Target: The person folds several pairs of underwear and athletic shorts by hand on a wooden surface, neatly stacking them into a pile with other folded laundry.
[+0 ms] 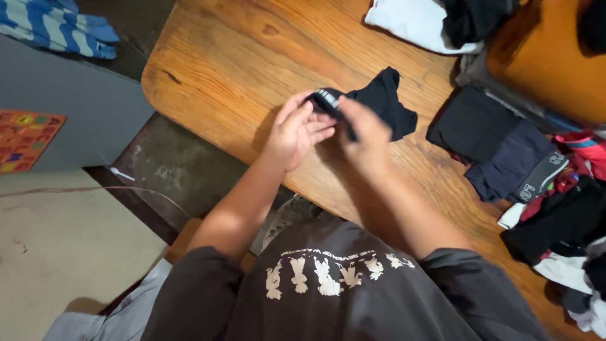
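While soft black cloth drapes on grainy wood, both hands' fingers pinch its rolled band.

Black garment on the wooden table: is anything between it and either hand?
Nothing visible. Both the left hand and the right hand already hold the black garment at its banded end, above the wooden table.

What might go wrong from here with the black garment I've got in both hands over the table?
1. The black garment is pinched only at its waistband end by the left hand and right hand; its loose end trails on the wooden table and may unfold unevenly.
2. The folded dark stack lies close to the right; a sweeping elbow could disturb it.
3. The mixed clothes pile sits at the table's edge and might slide off.
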